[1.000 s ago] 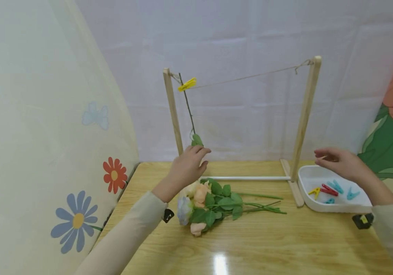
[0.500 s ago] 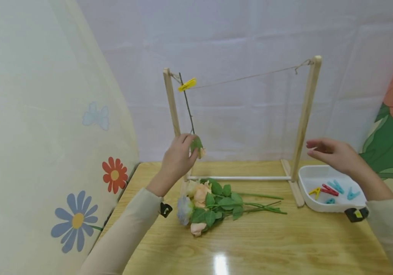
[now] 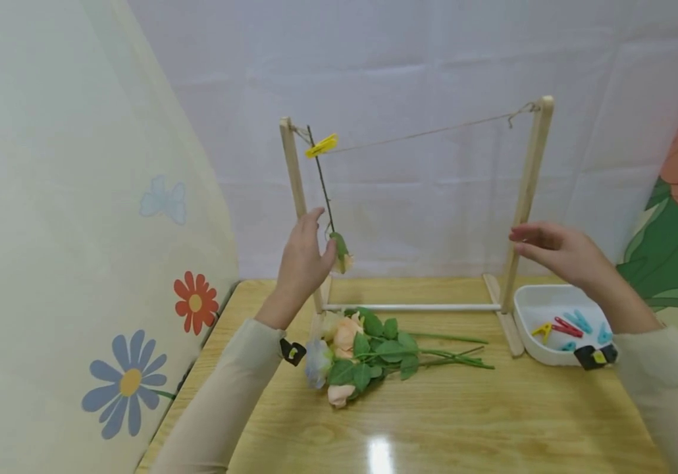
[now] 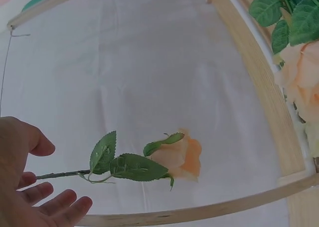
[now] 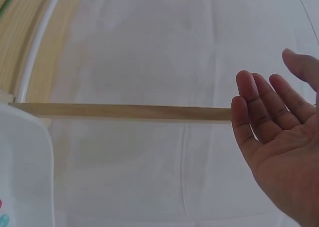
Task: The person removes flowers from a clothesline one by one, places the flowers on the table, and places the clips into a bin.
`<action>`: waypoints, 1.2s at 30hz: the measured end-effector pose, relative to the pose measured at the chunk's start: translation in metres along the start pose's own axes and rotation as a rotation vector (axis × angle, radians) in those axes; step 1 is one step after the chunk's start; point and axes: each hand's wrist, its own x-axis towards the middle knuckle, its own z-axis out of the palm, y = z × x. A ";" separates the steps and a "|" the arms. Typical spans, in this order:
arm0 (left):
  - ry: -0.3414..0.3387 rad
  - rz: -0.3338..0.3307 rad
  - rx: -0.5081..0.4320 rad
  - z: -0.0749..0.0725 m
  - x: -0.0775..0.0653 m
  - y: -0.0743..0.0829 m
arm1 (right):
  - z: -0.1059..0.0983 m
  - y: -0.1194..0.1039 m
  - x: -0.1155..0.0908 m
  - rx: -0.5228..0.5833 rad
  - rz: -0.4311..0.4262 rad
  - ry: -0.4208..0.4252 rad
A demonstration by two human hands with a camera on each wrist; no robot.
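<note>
A peach rose (image 4: pixel 179 157) hangs head down from a string (image 3: pixel 416 135), its dark stem (image 3: pixel 322 181) clipped near the top by a yellow clothespin (image 3: pixel 322 145). My left hand (image 3: pixel 303 257) is beside the lower stem and leaves, fingers spread and curled round nothing; whether it touches the stem I cannot tell. In the left wrist view the flower and its leaves (image 4: pixel 137 167) lie beyond the fingertips. My right hand (image 3: pixel 558 250), fingers relaxed and slightly bent, is held in the air by the right wooden post (image 3: pixel 528 171), holding nothing.
Several flowers with green stems (image 3: pixel 374 359) lie on the wooden table (image 3: pixel 434 421) before the frame's white bar (image 3: pixel 416 307). At right, a white tray (image 3: pixel 528 296) contains several clothespins (image 3: pixel 568 327). The left post (image 3: pixel 293 171) stands close to the hanging rose.
My left hand has moved left and up from in front of the rose, uncovering its bloom. My right hand has moved left and up from above the tray to the right post.
</note>
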 end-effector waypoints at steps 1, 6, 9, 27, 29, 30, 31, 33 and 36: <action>0.007 -0.007 -0.014 0.000 0.001 0.000 | 0.000 -0.002 0.001 0.003 0.003 0.001; 0.008 -0.074 -0.087 -0.001 0.008 0.002 | 0.001 -0.014 0.008 0.031 0.018 0.021; -0.018 -0.147 -0.154 -0.002 0.014 0.004 | 0.002 -0.021 0.011 0.048 0.011 0.029; 0.049 -0.344 -0.448 0.007 0.050 0.008 | 0.013 -0.064 0.039 0.097 -0.089 0.027; 0.069 -0.331 -0.451 0.009 0.051 0.007 | 0.014 -0.068 0.044 0.095 -0.104 0.019; 0.074 -0.328 -0.455 0.010 0.051 0.007 | 0.015 -0.071 0.046 0.100 -0.118 0.015; 0.079 -0.324 -0.459 0.011 0.052 0.007 | 0.016 -0.073 0.049 0.107 -0.131 0.012; 0.089 -0.317 -0.469 0.013 0.052 0.007 | 0.018 -0.078 0.055 0.118 -0.156 0.006; 0.105 -0.310 -0.485 0.014 0.053 0.010 | 0.021 -0.087 0.063 0.122 -0.183 0.004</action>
